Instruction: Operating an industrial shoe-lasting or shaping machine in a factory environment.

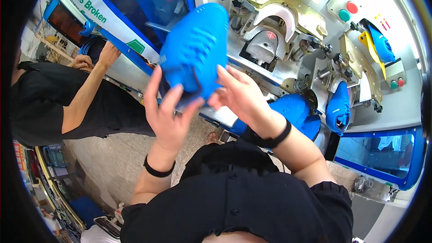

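A blue shoe upper (195,40) is held up in front of me, toe end pointing away and opening toward me. My left hand (168,112) grips it at the heel collar, fingers spread along the edge and slightly blurred. On the right side of the collar, my right hand (240,94) has its thumb and fingers against the upper. The inside of the upper is mostly hidden by my fingers. Just beyond my right hand sits a rounded metal mould (262,47) on a machine, with a pale curved pad (284,15) around it.
More blue uppers (292,110) lie below the machine, and another upper (338,108) sits at the right station. Red and green buttons (351,7) are on the machine's panel. A blue-framed window panel (382,153) juts out at right. A co-worker in black (81,99) stands at left.
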The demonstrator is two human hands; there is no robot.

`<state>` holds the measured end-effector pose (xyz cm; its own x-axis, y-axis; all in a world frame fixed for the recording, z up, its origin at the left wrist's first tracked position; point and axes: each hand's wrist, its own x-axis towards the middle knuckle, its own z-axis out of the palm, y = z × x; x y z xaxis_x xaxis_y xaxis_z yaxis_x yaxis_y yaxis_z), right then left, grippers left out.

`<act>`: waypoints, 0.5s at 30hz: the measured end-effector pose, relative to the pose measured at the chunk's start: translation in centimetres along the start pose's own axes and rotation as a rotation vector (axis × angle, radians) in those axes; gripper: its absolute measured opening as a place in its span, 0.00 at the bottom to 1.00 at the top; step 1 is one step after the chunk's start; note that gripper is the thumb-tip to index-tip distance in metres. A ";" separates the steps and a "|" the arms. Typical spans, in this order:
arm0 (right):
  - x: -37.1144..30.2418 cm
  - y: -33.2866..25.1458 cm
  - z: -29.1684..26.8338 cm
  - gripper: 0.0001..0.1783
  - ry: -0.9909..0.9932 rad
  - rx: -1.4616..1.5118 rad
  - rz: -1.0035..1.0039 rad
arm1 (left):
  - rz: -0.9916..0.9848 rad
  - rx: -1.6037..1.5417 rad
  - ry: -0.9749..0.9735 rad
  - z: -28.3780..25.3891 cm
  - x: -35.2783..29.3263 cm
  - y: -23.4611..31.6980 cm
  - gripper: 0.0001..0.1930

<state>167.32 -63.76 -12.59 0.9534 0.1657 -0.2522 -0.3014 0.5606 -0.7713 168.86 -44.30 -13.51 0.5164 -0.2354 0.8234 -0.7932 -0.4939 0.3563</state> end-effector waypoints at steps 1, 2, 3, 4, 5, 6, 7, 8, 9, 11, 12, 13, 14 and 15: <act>1.0 -0.2 0.4 0.31 0.017 0.009 0.009 | -0.041 0.055 -0.010 0.0 1.4 -0.5 0.23; 1.3 0.0 0.5 0.31 0.023 0.007 -0.003 | -0.159 0.066 -0.047 0.1 2.3 -0.9 0.19; 1.8 0.6 0.1 0.33 0.115 -0.069 -0.029 | -0.217 0.198 -0.152 0.3 2.9 -1.2 0.17; 2.2 1.1 -0.3 0.35 0.201 -0.146 -0.052 | -0.157 0.298 -0.216 0.2 3.2 -1.0 0.17; 1.8 2.1 -1.1 0.33 0.208 -0.193 -0.065 | -0.096 0.394 -0.276 0.3 3.6 -0.5 0.17; 1.1 2.8 -2.0 0.31 0.202 -0.260 -0.074 | -0.082 0.452 -0.315 0.6 3.7 0.1 0.18; 0.2 3.5 -3.1 0.28 0.203 -0.329 -0.084 | -0.135 0.482 -0.379 1.0 3.9 1.0 0.18; -0.3 4.5 -4.3 0.25 0.226 -0.386 -0.087 | -0.181 0.469 -0.479 0.9 4.0 0.9 0.18; -0.8 4.5 -5.5 0.22 0.247 -0.449 -0.096 | -0.223 0.454 -0.570 1.1 4.3 0.7 0.19; -1.8 2.6 -5.8 0.17 0.302 -0.567 -0.104 | -0.162 0.488 -0.608 1.2 4.6 0.2 0.24; -2.3 1.4 -6.2 0.16 0.311 -0.613 -0.192 | -0.175 0.518 -0.651 1.7 4.5 -0.8 0.25; -2.4 -0.2 -6.3 0.15 0.300 -0.659 -0.279 | -0.198 0.565 -0.690 2.0 4.1 -2.1 0.27; -2.5 -2.5 -5.2 0.15 0.353 -0.775 -0.366 | -0.332 0.531 -0.776 2.4 3.6 -3.9 0.30; -2.1 -4.9 -5.8 0.15 0.407 -0.976 -0.545 | -0.313 0.519 -0.771 2.6 3.9 -3.5 0.30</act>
<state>166.68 -71.56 -11.70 0.9378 -0.2717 0.2160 0.0916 -0.4067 -0.9090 174.47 -45.69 -12.69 0.8950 -0.4220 0.1445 -0.4391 -0.8905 0.1188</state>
